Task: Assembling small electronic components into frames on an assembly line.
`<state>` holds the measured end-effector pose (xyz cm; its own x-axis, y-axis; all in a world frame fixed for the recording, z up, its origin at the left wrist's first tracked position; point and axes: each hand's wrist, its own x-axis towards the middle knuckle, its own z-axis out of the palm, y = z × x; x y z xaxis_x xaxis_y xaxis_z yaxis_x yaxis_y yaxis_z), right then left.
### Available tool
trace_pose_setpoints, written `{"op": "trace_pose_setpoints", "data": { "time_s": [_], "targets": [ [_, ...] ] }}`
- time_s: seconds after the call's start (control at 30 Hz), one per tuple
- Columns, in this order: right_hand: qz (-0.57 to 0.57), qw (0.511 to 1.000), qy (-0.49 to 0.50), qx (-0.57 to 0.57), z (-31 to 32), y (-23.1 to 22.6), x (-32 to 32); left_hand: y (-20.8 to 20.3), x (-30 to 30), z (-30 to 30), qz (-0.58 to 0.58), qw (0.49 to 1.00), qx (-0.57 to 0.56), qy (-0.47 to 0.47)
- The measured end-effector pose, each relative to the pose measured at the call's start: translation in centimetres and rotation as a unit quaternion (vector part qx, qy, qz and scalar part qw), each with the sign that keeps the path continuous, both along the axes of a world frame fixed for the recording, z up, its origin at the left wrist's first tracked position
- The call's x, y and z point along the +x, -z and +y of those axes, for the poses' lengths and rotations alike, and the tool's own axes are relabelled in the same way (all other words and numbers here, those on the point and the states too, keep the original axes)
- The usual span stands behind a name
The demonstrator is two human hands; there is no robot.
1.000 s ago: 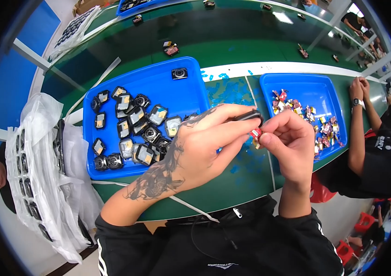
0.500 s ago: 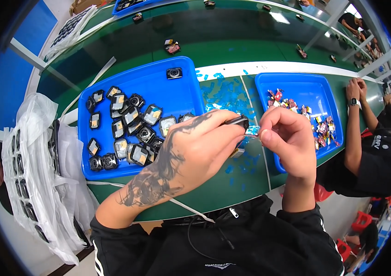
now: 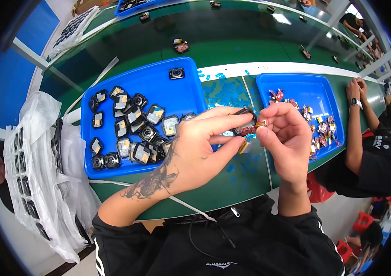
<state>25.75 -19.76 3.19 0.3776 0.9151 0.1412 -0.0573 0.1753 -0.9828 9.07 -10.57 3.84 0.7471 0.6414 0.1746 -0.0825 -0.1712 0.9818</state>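
Observation:
Over the green table my left hand [image 3: 200, 149] grips a black watch case [image 3: 247, 113] between thumb and fingers. A small red circuit board [image 3: 248, 130] shows at the case's open side. The thumb and fingertips of my right hand [image 3: 287, 138] are closed on the board's right end, where a small orange-yellow piece shows. Whether the board is still attached to the case cannot be seen. Just below my left thumb a yellow and silvery part [image 3: 243, 146] hangs. Left of my hands, several black watch cases [image 3: 134, 115] lie loose in a blue tray [image 3: 158, 76].
A second blue tray [image 3: 292, 82] at right holds a pile of small red and yellow parts [image 3: 325, 131]. Blue film scraps [image 3: 225, 94] litter the table between the trays. Beyond runs a green belt [image 3: 232, 43] with scattered parts. A co-worker's arms [image 3: 355, 115] are at far right.
The watch case has been turned in my left hand, so the red circuit board now shows. My right fingertips have shifted onto the board's end. The whole view has moved slightly.

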Motion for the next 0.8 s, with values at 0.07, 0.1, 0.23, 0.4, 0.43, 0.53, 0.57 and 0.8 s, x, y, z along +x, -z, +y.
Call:
{"op": "trace_pose_setpoints", "data": {
  "time_s": [0.07, 0.1, 0.23, 0.4, 0.43, 0.53, 0.57, 0.8],
  "targets": [
    [0.017, 1.0, -0.003, -0.004, 0.1, 0.0, 0.0, 0.2, 0.0, 0.1, -0.006, 1.0, 0.0, 0.003],
    [0.016, 1.0, -0.001, -0.004, 0.0, -0.2, 0.1, 0.2, 0.0, 0.0, -0.014, 1.0, -0.019, 0.002],
    [-0.076, 0.997, 0.004, -0.022, 0.0, -0.4, 0.2, 0.4, 0.2, -0.1, -0.021, 0.998, -0.053, -0.008],
    [-0.159, 0.987, 0.036, -0.005, 0.0, 0.8, 0.2, 0.4, 0.6, -0.4, -0.027, 0.998, -0.055, -0.023],
    [-0.217, 0.974, 0.057, 0.019, 0.1, 1.2, 0.2, 0.4, 0.6, -0.5, -0.022, 0.997, -0.06, -0.03],
    [-0.246, 0.966, 0.073, 0.04, 0.4, 1.4, -0.6, 0.4, 0.7, -0.6, -0.035, 0.998, -0.051, -0.02],
    [-0.215, 0.973, 0.071, 0.037, 0.3, 1.4, -1.0, 0.5, 0.8, -0.7, -0.039, 0.998, -0.052, -0.022],
    [-0.154, 0.988, -0.011, -0.02, 1.4, 0.8, -1.6, 1.1, 0.1, 0.1, -0.04, 0.998, -0.018, -0.052]
  ]
}}
